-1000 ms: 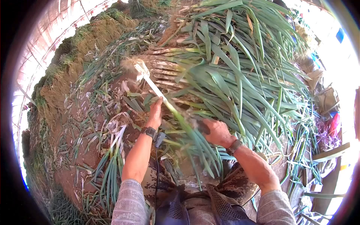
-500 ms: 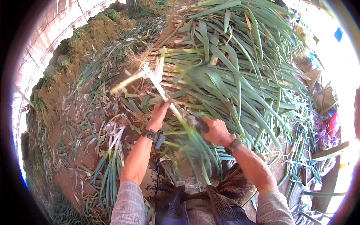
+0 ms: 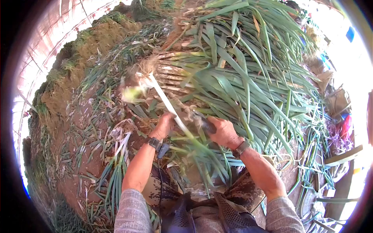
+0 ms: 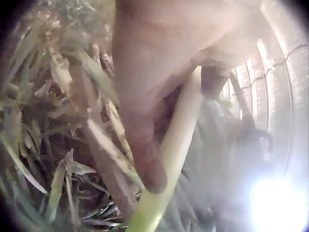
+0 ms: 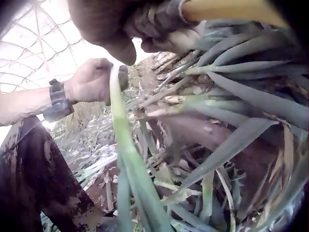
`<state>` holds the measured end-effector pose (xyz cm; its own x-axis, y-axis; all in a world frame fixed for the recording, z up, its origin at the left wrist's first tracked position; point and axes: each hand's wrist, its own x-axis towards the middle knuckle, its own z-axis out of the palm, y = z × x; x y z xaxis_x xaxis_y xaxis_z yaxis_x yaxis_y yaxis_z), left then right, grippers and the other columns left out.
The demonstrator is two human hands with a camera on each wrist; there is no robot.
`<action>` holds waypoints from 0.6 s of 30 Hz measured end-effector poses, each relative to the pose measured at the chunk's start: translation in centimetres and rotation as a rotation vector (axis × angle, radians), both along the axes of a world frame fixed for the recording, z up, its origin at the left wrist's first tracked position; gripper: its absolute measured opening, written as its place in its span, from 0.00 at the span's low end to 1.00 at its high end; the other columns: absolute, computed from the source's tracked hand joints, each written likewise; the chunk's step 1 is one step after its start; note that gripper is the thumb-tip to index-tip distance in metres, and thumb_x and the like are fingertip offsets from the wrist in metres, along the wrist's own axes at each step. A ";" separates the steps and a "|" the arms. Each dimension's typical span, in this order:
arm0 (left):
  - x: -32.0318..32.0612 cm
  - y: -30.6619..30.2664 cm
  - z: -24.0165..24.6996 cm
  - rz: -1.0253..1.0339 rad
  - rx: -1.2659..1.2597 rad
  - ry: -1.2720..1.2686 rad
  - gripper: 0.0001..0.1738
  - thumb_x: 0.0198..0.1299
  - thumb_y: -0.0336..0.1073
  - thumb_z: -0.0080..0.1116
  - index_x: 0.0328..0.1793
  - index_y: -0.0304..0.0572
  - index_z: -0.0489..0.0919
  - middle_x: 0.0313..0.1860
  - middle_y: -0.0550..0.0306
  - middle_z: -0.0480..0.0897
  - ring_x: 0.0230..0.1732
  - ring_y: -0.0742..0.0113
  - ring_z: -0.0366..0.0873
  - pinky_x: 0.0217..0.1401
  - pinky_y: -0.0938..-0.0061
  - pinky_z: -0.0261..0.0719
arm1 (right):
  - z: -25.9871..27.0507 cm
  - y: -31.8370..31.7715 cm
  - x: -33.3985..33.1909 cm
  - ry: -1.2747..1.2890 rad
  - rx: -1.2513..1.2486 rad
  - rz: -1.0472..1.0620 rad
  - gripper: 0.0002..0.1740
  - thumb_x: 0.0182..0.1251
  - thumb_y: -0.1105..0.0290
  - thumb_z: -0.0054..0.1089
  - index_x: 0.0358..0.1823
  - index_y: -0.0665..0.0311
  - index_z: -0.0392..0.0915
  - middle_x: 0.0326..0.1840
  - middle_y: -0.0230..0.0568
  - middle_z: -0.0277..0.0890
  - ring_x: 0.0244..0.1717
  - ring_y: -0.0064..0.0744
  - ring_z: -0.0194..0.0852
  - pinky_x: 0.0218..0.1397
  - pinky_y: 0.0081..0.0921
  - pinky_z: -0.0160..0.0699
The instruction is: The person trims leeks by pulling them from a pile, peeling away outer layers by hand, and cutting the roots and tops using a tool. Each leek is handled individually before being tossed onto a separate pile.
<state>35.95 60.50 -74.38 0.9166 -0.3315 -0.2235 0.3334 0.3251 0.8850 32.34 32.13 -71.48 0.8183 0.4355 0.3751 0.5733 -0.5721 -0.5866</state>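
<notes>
My left hand grips a long green onion by its white shank, fingers and thumb round it in the left wrist view. Its root end points up and away, with blurred loose outer layers hanging there. The green leaves trail down over my lap. In my right hand is a dark-handled tool, its dirty front end close beside the shank. A yellow tube-like part extends from the tool in the right wrist view. The tool's exact kind I cannot tell.
A large heap of green onions lies ahead and to the right. A small bunch of onions rests on the soil at left. Peeled scraps litter the ground, and a long board-like piece stands at far right.
The outer layers came apart at the root end, splayed out as two pale strips, and now blur to the left. My left hand has come slightly down and nearer; the right has barely moved.
</notes>
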 end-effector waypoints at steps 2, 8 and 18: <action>0.1 0.5 -0.4 0.020 -0.039 -0.001 0.18 0.70 0.51 0.53 0.48 0.42 0.75 0.40 0.52 0.84 0.40 0.58 0.85 0.44 0.54 0.87 | 0.1 0.1 -0.1 0.041 -0.007 -0.029 0.23 0.53 0.67 0.67 0.53 0.62 0.79 0.41 0.51 0.82 0.44 0.56 0.81 0.45 0.45 0.81; -0.7 0.6 0.2 0.048 0.120 -0.010 0.14 0.70 0.43 0.54 0.47 0.39 0.77 0.31 0.57 0.80 0.32 0.65 0.79 0.36 0.59 0.84 | 0.1 0.8 -0.7 0.038 -0.014 -0.004 0.23 0.54 0.67 0.66 0.54 0.61 0.78 0.41 0.52 0.81 0.43 0.57 0.80 0.44 0.45 0.80; -3.3 2.5 1.5 -0.151 -0.045 -0.005 0.09 0.61 0.27 0.55 0.47 0.36 0.78 0.39 0.57 0.83 0.43 0.65 0.83 0.47 0.67 0.86 | 3.1 2.6 -2.3 0.014 -0.049 0.098 0.24 0.55 0.66 0.68 0.54 0.62 0.78 0.38 0.53 0.81 0.41 0.55 0.81 0.42 0.42 0.81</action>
<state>32.64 62.95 -72.90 0.8566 -0.4752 -0.2013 0.3775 0.3109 0.8723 30.02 34.76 -68.37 0.7759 0.5311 0.3406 0.6200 -0.5418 -0.5675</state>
